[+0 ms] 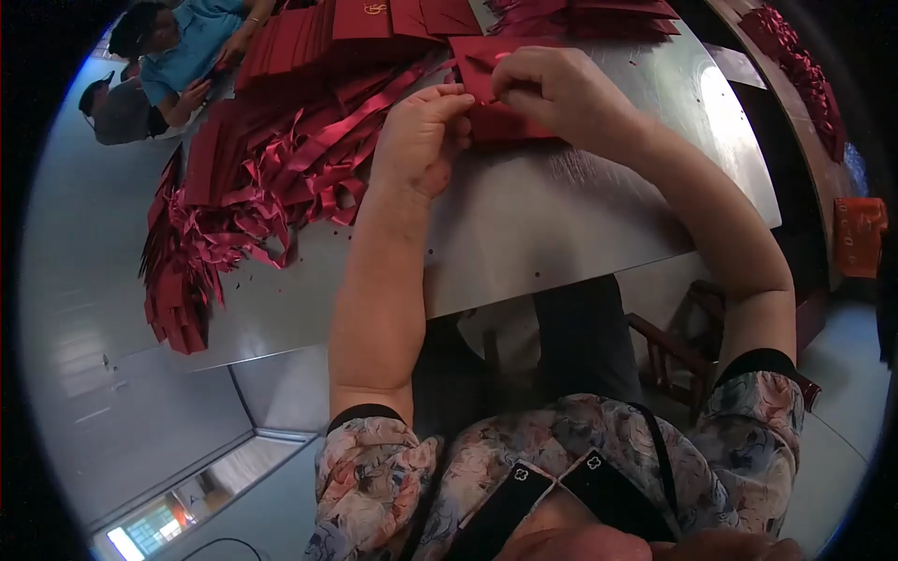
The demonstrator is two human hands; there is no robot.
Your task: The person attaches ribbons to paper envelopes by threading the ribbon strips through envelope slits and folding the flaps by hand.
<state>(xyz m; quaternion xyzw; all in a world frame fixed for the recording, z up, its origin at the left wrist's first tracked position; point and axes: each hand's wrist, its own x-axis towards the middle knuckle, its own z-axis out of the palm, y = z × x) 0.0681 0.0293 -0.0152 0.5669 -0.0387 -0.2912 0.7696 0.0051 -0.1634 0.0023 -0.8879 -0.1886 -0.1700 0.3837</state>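
Note:
A dark red paper bag (pixel 510 123) lies on the metal table in front of me. At its left edge my left hand (pixel 426 126) has thumb and fingers pressed together; what is between them is too small to make out. Over the bag's upper part, my right hand (pixel 552 89) is closed with curled fingers, and its fingertips are partly hidden. Loose red ribbons (pixel 309 168) spread to the left of my left hand, beside stacked red bags (pixel 290 47). One stack at the top carries a gold mark.
More red bags (pixel 622 19) lie at the table's far side. The metal table (pixel 524 224) has a front edge near my lap. Another person (pixel 192 56) works at the upper left. An orange box (pixel 859 238) and a wooden chair (pixel 669 360) are at the right.

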